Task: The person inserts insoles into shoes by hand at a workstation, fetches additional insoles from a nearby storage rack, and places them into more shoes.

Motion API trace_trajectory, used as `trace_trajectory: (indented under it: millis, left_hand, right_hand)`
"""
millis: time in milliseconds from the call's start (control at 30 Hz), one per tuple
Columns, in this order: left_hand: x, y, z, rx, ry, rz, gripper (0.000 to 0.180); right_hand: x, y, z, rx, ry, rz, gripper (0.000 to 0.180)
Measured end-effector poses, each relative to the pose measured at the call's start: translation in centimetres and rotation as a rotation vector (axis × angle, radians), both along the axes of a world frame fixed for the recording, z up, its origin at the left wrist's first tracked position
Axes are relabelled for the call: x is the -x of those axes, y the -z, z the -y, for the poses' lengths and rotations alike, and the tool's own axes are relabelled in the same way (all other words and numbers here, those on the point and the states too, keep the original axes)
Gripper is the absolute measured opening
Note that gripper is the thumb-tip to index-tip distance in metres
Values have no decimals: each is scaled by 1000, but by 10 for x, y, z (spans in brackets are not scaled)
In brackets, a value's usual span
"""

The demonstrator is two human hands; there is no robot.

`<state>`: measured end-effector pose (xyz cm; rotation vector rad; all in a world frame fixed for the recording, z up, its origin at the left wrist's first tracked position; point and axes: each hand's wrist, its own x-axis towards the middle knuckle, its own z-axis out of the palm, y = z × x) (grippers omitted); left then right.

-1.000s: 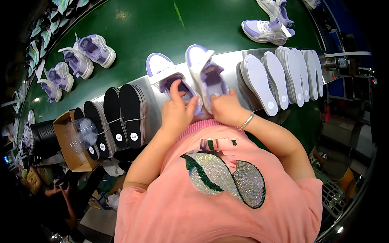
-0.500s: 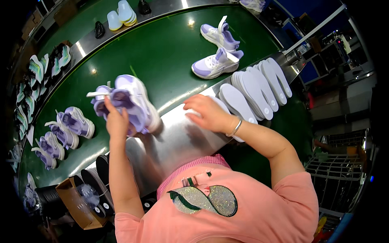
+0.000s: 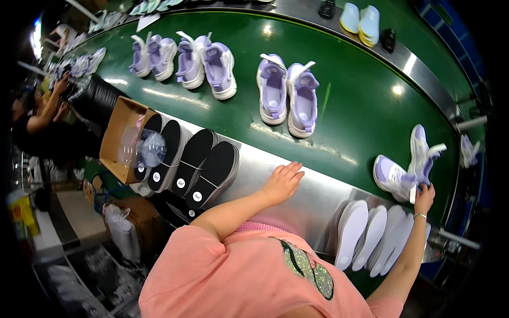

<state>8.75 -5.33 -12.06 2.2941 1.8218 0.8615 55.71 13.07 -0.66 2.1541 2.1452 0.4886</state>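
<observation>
My left hand [image 3: 284, 183] lies palm down with fingers stretched over the metal ledge [image 3: 275, 164], holding nothing. On the green belt just beyond it stands a pair of lavender and white sneakers, a left one [image 3: 272, 90] and a right one [image 3: 303, 100], heels toward me. Far to the right, my right hand [image 3: 424, 199] grips the heel of a white and lavender sneaker [image 3: 420, 151], its fingertips partly hidden. A matching sneaker [image 3: 392, 177] sits beside it, toe pointing left. White insoles [image 3: 352, 233] stand in a row below that hand.
More lavender sneakers [image 3: 220, 71] stand at the belt's left. Black insoles [image 3: 212, 177] lie bundled along the ledge beside a cardboard box [image 3: 114, 143] holding clear plastic. Pale blue and yellow insoles [image 3: 368, 26] rest on the far rail. Another person [image 3: 45, 116] is at far left.
The view has swung left. My left hand has let go of the sneaker pair, which now stands on the belt. My right hand has moved from the white insoles to the right-hand pair.
</observation>
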Motion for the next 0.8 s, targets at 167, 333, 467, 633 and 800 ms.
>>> trace_trajectory:
  millis: [167,333,467,633,800]
  left_hand:
    - [2,-5,-2,49,52,29,36]
    - [-2,-6,-9,5,30,56,35]
    - [-6,1,5,16,-22,32,35]
    - [-17,0,16,127,107,151,42]
    - [-52,-46,10,137,17,754,86]
  right_hand:
    - [-98,98,-64,-42,150,-90,40]
    - [-99,93,-99,161,124,264,25]
    - [23,31,-78,294,-170,304,25]
    - [71,20,4,108,60,-233,23]
    - [249,-69,83,406,-115,-260,33]
